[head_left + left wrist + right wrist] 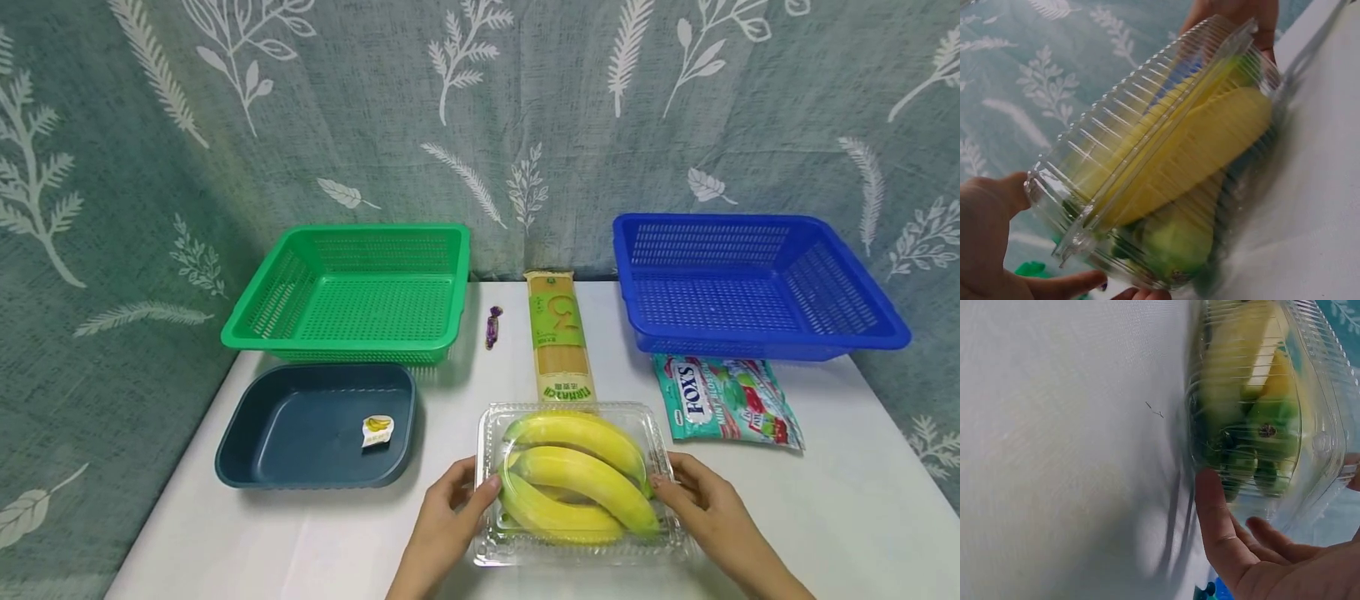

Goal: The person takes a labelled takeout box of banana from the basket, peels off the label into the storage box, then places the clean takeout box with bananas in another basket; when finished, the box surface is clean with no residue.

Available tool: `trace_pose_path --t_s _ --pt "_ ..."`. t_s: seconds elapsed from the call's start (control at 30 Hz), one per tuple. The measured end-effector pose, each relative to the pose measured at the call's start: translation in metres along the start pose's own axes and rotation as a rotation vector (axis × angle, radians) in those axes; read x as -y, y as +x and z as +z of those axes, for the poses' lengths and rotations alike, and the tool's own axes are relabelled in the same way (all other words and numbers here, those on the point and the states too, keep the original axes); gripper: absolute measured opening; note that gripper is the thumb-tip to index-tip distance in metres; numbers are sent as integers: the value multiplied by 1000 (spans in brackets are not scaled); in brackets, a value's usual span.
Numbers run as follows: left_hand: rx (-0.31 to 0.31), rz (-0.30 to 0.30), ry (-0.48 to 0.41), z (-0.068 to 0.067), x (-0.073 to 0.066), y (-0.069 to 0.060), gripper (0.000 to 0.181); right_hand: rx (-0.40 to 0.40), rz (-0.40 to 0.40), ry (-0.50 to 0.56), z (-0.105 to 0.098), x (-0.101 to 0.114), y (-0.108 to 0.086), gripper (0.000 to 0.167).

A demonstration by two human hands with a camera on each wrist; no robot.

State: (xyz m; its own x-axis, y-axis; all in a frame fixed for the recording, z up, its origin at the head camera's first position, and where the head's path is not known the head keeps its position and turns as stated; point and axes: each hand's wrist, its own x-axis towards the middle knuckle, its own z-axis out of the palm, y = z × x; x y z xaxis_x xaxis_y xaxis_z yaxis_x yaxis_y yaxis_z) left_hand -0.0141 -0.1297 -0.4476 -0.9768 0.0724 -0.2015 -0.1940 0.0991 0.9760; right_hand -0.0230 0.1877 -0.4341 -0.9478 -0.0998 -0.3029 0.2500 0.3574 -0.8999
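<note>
A clear plastic clamshell box (491, 546) with several yellow bananas (585, 483) inside is held between both hands at the front of the table. My left hand (448, 512) grips its left end, thumb on the lid's edge and fingers at the side. On the opposite end my right hand (708, 508) holds it the same way. Green banana tips (1179, 244) show through the ribbed wall in the left wrist view. In the right wrist view the fingers (1213, 509) reach along the box's lower side; part of the grip is hidden.
Behind the box lie a noodle packet (558, 333) and a purple wrapped candy (492, 327). A green basket (345, 344) and a dark blue tub (300, 433) holding a small banana-picture packet (377, 430) stand left. Right are a blue basket (772, 342) and a FOX'S candy bag (727, 400).
</note>
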Motion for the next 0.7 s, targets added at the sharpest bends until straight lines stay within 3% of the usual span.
trace_pose_path --t_s 0.37,0.7 --pt "-20 -12 -10 -1 1 -4 47 -10 10 48 7 2 -4 52" --pt "-48 -7 28 -9 -10 -18 42 -27 17 54 15 13 -17 49"
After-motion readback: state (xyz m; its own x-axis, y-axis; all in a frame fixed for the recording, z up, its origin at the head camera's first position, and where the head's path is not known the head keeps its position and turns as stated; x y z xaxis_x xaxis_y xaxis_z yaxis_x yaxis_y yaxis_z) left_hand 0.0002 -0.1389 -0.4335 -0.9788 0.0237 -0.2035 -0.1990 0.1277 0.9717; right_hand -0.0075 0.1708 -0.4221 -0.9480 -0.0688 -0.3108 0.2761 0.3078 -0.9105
